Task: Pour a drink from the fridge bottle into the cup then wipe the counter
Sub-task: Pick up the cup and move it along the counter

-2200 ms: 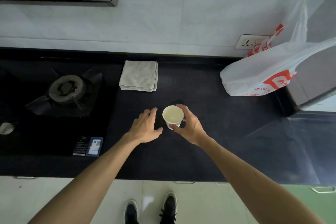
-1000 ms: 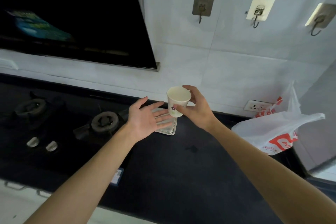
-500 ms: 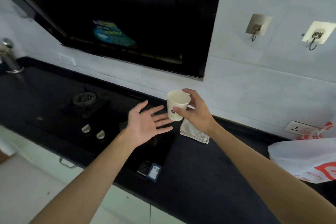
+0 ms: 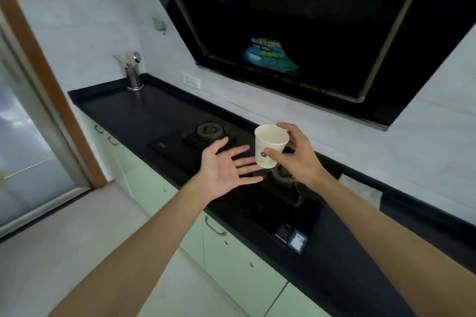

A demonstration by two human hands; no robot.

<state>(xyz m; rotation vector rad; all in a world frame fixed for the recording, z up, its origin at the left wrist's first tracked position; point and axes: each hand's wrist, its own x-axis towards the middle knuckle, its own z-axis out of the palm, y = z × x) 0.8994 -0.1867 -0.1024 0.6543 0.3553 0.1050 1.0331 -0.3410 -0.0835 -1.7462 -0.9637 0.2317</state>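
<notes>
My right hand [image 4: 300,159] holds a white paper cup [image 4: 269,145] with a small purple flower print, upright in the air above the black counter [image 4: 342,260]. My left hand [image 4: 224,167] is beside the cup on its left, palm up, fingers spread, holding nothing. The folded grey cloth [image 4: 363,189] lies on the counter at the right, by the wall. No bottle and no fridge are in view.
A black gas hob [image 4: 210,132] with two burners lies under my hands. A black range hood [image 4: 296,33] hangs above. A metal utensil holder [image 4: 134,77] stands at the counter's far left end. Pale green cabinets [image 4: 231,252] run below; a glass door [image 4: 28,141] is at the left.
My right hand lifted the cup off the counter. My view has swung left along the counter: the white bag left the frame, the hood and door came in. My left hand stays open beside the cup.
</notes>
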